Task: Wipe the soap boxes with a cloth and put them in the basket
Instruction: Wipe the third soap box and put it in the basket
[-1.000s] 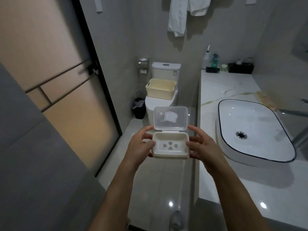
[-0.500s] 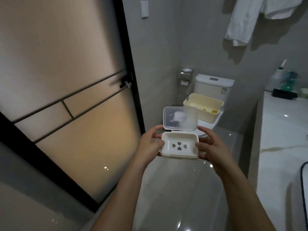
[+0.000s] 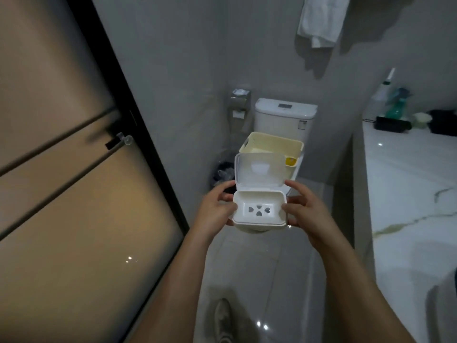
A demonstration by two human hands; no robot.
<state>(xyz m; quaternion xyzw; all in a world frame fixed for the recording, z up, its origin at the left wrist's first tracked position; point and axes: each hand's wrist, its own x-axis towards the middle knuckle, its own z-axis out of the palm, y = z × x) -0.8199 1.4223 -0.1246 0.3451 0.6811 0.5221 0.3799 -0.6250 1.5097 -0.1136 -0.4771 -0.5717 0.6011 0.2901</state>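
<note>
A soap box (image 3: 259, 210) sits at centre, held between the left hand (image 3: 217, 210) at nine o'clock and the right hand (image 3: 305, 210) at three. A basket (image 3: 272, 144) rests on the toilet (image 3: 284, 117) at twelve o'clock, behind the box. A counter (image 3: 408, 181) runs at three o'clock, a door (image 3: 74, 169) at nine.

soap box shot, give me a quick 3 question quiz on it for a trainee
1. True or false: the lid of the soap box is closed.
2. Where does the basket stand?
A. on the counter
B. on the toilet
C. on the floor
3. Fill in: the soap box is held by ____ hand(s).

Key
1. False. The clear lid stands open and upright behind the white tray.
2. B. It sits on the closed toilet, beyond the box.
3. Both. The left hand and the right hand grip its two short ends, fingers curled round the rim.
</note>
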